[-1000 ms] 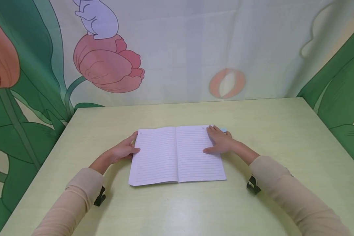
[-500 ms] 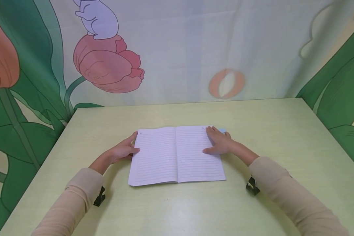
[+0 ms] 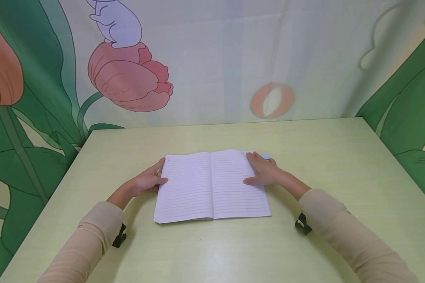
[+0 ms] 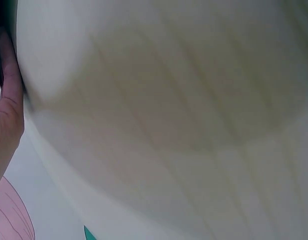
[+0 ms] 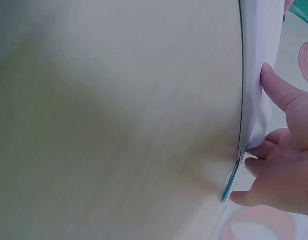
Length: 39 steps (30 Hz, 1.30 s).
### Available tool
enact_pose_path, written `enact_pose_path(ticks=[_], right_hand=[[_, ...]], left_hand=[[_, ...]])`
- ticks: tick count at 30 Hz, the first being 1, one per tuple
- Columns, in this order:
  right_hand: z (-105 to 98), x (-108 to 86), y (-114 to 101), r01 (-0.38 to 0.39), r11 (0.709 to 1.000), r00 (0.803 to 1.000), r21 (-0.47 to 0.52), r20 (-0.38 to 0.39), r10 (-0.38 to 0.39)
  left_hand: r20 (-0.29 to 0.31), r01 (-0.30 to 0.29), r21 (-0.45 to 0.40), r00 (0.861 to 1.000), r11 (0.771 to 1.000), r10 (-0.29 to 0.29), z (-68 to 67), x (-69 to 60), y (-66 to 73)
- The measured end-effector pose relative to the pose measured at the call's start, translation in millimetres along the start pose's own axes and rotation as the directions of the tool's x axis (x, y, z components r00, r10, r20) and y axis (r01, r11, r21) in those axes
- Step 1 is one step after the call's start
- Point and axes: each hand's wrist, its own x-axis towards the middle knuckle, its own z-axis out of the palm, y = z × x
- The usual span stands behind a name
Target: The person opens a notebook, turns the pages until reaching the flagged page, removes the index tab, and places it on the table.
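An open notebook (image 3: 187,188) with lined pages lies on the table, spread to both sides of its middle fold. At its left edge, my left hand (image 3: 146,181) grips it with the thumb on the page and the fingers at the side and underneath. My right hand (image 3: 263,171) rests on the upper right page, fingers extended and thumb spread. That page (image 3: 230,157) bulges up at the top beside the fingertips. Past the right edge, a light blue tab (image 3: 267,156) sticks out near my little finger; the right wrist view shows it as stacked teal tabs (image 5: 229,181).
The pale wooden table (image 3: 205,255) extends around the notebook on all sides. Behind it hangs a printed curtain (image 3: 212,59) with flowers, leaves and a rabbit-like figure. Dark wrist devices (image 3: 302,224) hang below both sleeves.
My right fingers have slid slightly left, and the top of the right page has risen into a bulge. My left hand has kept its place.
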Motion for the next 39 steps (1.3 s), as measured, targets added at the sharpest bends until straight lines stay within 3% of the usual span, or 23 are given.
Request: enact_pose_path(ticks=[3,6,8,10,14,18,23,29,35,39], right_hand=[[0,-0.9,-2,0.035,0.998,0.999,0.048,-0.004,-0.035],[-1,-2.6,-7,0.066,0.982,0.997,0.177,0.017,-0.07],[-3,-3.1,-12,0.07,0.954,0.996,0.291,0.041,-0.085],[-4,-3.0,-18,0.056,0.909,0.993,0.414,0.075,-0.095],[-3,-1.0,-33,0.055,0.821,0.981,0.568,0.121,-0.15],[2,2.3,-51,0.059,0.797,0.979,0.601,0.12,-0.164],[14,9.6,-72,0.04,0.817,0.989,0.575,0.094,-0.114],[27,16.3,-94,0.049,0.866,0.996,0.497,0.046,-0.082],[34,17.4,-105,0.179,0.934,0.976,0.31,0.06,-0.207],[35,13.8,-106,0.236,0.948,0.957,0.216,0.115,-0.265]], left_hand=[[0.001,-0.002,0.002,1.0,1.0,0.002,-0.6,0.2,-0.3],[0.001,-0.001,0.003,1.0,1.0,0.001,-0.6,0.1,-0.5],[0.0,0.0,0.006,1.0,1.0,0.0,-0.7,0.0,-0.7],[-0.001,0.0,0.007,1.0,1.0,0.0,-0.7,-0.1,-0.8],[-0.002,-0.002,0.012,1.0,1.0,0.002,-0.8,-0.7,-0.7],[-0.002,-0.003,0.011,1.0,1.0,0.003,-0.7,-1.1,-0.4],[-0.008,0.003,0.018,1.0,1.0,-0.003,-0.8,-0.4,-0.3],[-0.006,-0.001,0.012,1.0,1.0,0.001,-0.9,-0.3,-0.4],[0.012,-0.019,-0.027,1.0,0.999,0.019,-0.1,0.9,-1.8],[-0.009,0.003,-0.015,1.0,1.0,-0.004,-0.2,1.4,-1.3]])
